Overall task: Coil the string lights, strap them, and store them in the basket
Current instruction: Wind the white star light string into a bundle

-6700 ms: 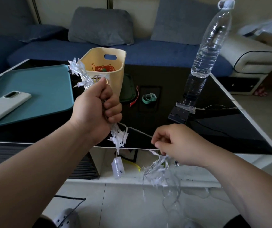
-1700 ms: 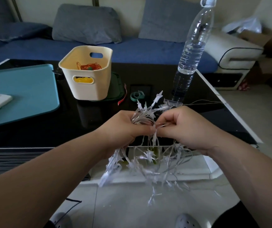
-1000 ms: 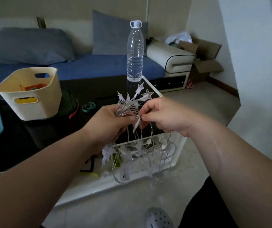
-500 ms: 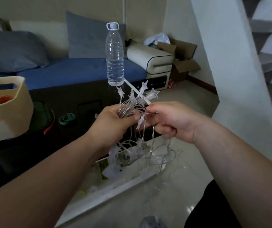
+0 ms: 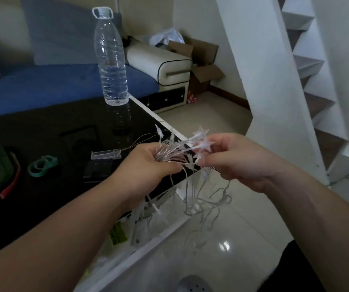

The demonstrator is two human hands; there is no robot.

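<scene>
A: Glossy black table (image 5: 43,127) fills the left, with a blue sofa (image 5: 43,85) behind it and white stairs (image 5: 316,102) at right. One clear plastic bottle (image 5: 111,60) stands upright on the table.

B: Where are the lights?

A: One bundle of string lights (image 5: 175,152), thin wire with small pale stars, is held over the table's near corner between two hands. The left hand (image 5: 146,167) grips the gathered loops in a fist. The right hand (image 5: 236,159) pinches a strand near the stars, thumb against curled fingers.

B: What is unclear?

A: Loose loops hang below, blurred, and the stars cannot be counted. The left fingers are hidden behind the hand. One clear rectangular battery box (image 5: 105,155) and one looped green strap (image 5: 42,163) lie on the table. A grey shoe (image 5: 194,285) is cut off by the bottom edge.
</scene>
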